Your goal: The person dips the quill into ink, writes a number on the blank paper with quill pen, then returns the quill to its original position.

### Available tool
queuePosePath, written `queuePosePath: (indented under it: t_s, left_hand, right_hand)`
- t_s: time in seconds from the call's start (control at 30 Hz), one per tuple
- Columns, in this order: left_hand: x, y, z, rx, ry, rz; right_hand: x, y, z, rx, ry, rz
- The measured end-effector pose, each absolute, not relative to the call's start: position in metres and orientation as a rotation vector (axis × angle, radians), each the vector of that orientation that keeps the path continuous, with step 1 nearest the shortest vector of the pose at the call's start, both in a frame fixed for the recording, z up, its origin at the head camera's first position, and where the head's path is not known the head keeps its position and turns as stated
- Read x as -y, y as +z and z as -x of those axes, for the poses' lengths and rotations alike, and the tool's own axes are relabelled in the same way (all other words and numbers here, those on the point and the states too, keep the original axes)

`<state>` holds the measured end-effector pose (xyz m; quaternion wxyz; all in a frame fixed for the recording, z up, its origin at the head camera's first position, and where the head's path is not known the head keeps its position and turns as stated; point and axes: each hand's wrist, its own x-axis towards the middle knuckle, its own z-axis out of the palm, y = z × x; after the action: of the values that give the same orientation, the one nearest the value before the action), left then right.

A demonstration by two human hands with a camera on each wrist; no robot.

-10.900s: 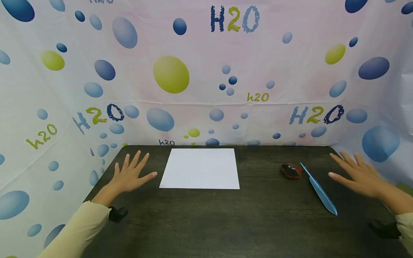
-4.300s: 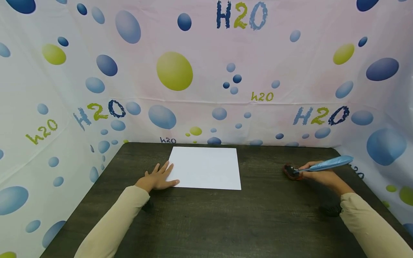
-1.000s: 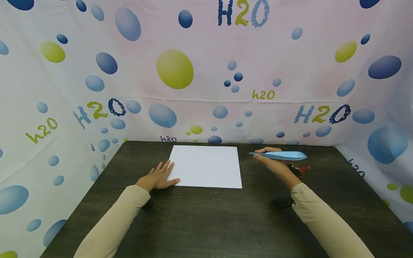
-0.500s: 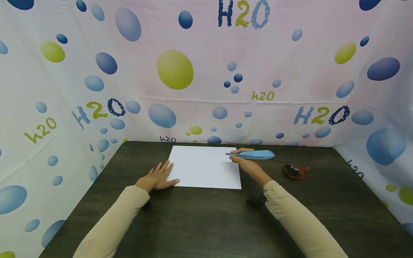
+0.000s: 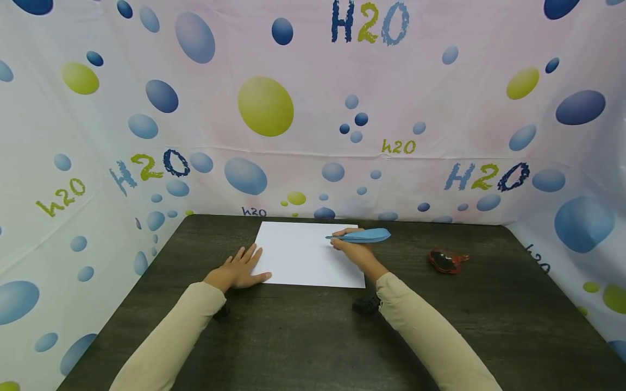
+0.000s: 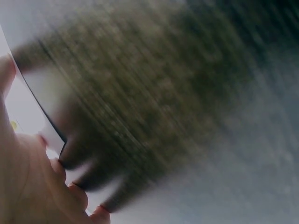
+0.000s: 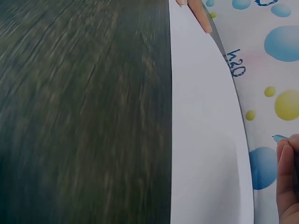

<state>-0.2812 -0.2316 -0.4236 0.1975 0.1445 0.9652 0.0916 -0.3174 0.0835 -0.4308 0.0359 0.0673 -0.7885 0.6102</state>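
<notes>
A white sheet of paper [image 5: 298, 252] lies at the back of the dark table. My left hand [image 5: 239, 270] rests with spread fingers on its left edge; the left wrist view shows that hand [image 6: 28, 177] at the paper's corner. Over the paper's right half, my right hand [image 5: 356, 252] pinches a blue feather quill pen [image 5: 371, 235], point to the left, feather end to the right. In the right wrist view the quill's tip [image 7: 279, 138] shows against the backdrop, apart from the paper [image 7: 201, 116].
Right of the paper sits a small reddish-brown pot [image 5: 446, 260] with a dark top. A patterned backdrop [image 5: 313, 108] rises behind the table [image 5: 303, 336] and along both sides.
The quill was lifted off the table and held at the reddish-brown pot. My right hand then carried it left, over the paper. My left hand came down onto the paper's left edge.
</notes>
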Motion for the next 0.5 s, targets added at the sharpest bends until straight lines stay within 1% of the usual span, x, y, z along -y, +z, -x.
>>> queuePosePath:
  t_s: [0.23,0.5]
  left_hand:
    - [0.232,-0.426,0.282,-2.702,0.263,-0.396]
    - [0.240,-0.442,0.294,-2.704,0.293,-0.399]
  right_hand:
    - [-0.069,-0.435,0.321,2.501,1.848,-0.063]
    - [-0.056,-0.436,0.324,2.466,1.860,0.056]
